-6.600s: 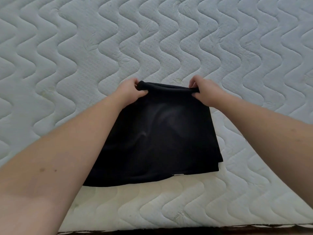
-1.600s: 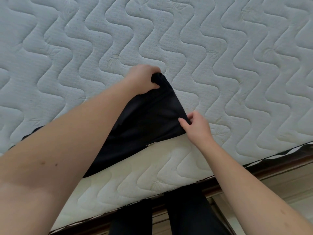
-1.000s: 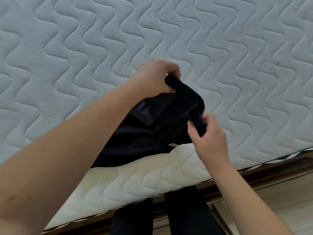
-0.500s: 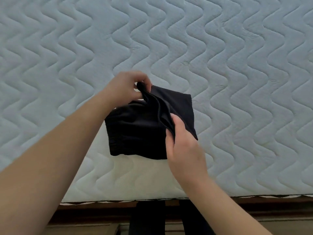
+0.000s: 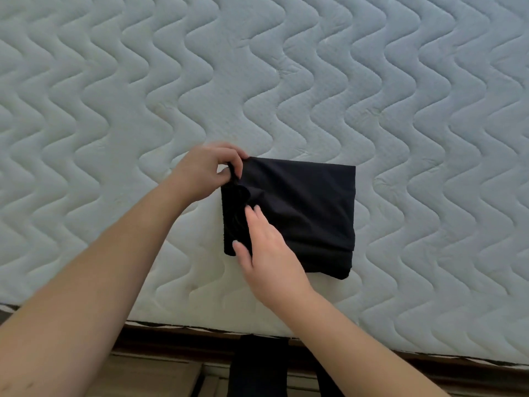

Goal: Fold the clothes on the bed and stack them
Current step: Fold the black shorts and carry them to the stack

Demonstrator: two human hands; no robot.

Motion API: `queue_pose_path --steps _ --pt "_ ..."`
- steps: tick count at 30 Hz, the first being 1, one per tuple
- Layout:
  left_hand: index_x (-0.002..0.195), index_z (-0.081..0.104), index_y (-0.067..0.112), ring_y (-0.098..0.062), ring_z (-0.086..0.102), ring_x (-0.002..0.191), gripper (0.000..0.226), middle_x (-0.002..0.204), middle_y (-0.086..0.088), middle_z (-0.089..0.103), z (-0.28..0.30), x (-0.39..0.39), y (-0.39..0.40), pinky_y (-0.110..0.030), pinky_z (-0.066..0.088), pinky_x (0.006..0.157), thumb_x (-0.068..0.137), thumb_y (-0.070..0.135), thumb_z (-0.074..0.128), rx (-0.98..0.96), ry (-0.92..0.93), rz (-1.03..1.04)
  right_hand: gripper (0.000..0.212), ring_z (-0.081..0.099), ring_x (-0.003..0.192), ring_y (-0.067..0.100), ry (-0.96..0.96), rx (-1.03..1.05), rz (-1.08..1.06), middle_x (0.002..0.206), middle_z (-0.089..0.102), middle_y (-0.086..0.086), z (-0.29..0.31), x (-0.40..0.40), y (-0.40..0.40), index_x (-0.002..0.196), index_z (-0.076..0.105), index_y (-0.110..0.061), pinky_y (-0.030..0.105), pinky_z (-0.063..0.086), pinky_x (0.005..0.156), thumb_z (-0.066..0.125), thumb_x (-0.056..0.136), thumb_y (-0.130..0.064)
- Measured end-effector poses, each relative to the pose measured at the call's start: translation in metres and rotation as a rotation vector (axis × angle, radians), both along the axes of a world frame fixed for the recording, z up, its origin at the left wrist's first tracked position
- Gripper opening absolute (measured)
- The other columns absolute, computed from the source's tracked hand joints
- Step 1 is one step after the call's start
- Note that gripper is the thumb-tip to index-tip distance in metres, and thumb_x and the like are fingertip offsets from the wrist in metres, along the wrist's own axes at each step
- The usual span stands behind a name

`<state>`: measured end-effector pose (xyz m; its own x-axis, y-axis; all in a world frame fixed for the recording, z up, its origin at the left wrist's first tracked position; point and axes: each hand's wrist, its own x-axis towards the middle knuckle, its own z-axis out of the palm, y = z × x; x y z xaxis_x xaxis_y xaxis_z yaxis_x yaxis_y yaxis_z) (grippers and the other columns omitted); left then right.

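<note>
A black garment (image 5: 303, 207) lies folded into a small rectangle on the white quilted mattress (image 5: 286, 81), near its front edge. My left hand (image 5: 206, 171) pinches the garment's far left corner between thumb and fingers. My right hand (image 5: 263, 250) rests on the garment's left part with its fingers straight and flat on the cloth. The right side of the garment lies smooth, with a folded layer showing along its near edge.
The mattress's front edge (image 5: 372, 351) runs across the bottom, with a dark wooden bed frame (image 5: 171, 342) below it. My dark-clothed legs (image 5: 257, 368) stand against the frame. No other clothes are in view.
The garment has been folded over once more and now lies flat as a compact rectangle. My right hand has let go of the cloth's edge and lies flat on it.
</note>
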<state>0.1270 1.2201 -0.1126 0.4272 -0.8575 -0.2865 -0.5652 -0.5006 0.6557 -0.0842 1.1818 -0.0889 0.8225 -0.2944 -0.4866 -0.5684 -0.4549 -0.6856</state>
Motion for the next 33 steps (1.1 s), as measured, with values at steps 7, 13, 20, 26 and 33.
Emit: queue_pose_path --steps 7,13,20,26,33 --pt "0.099 0.066 0.018 -0.018 0.057 0.095 0.019 0.096 0.004 0.062 -0.020 -0.001 -0.013 -0.022 0.035 0.076 0.093 0.012 0.050 0.098 -0.054 0.303 0.029 0.055 0.115 0.009 -0.116 -0.026 -0.273 0.123 0.062 -0.008 -0.027 -0.017 -0.070 0.125 0.061 -0.021 0.031 0.043 0.102 0.054 0.098 -0.028" --pt "0.143 0.041 0.025 -0.027 0.047 0.129 0.080 0.142 -0.005 0.048 -0.045 -0.010 -0.047 -0.047 0.040 0.107 0.077 0.060 0.072 0.519 -0.010 0.018 0.074 0.033 0.137 0.028 0.260 -0.264 -0.376 0.151 0.035 0.008 -0.076 -0.026 -0.168 0.151 0.027 -0.018 0.041 0.025 0.117 0.065 0.091 -0.038" --pt "0.131 0.053 0.024 -0.021 0.058 0.107 0.079 0.122 0.001 0.062 -0.045 0.006 -0.048 -0.037 0.048 0.092 0.063 0.042 0.090 0.772 0.177 -0.183 0.072 0.059 0.109 0.018 0.318 0.289 -0.453 0.123 0.059 -0.003 -0.083 -0.016 -0.206 0.133 0.048 -0.027 0.034 0.051 0.090 0.087 0.071 -0.029" --pt "0.102 0.071 0.029 -0.007 0.065 0.078 0.037 0.087 0.010 0.072 0.002 -0.002 -0.053 -0.026 0.051 0.066 0.069 0.036 0.086 0.563 0.149 -0.070 0.040 0.068 0.092 0.009 0.203 0.231 -0.312 0.095 0.072 -0.011 -0.028 -0.021 -0.231 0.110 0.070 -0.027 0.029 0.054 0.078 0.085 0.073 -0.030" --pt "0.101 0.066 0.020 -0.018 0.052 0.090 0.039 0.094 0.006 0.062 0.073 -0.022 -0.072 -0.026 0.036 0.075 0.069 0.028 0.087 -0.017 -0.259 -0.024 0.032 0.063 0.080 0.001 -0.225 -0.058 -0.283 0.088 0.066 -0.018 0.058 -0.044 -0.275 0.091 0.070 -0.045 0.015 0.043 0.072 0.080 0.076 -0.019"
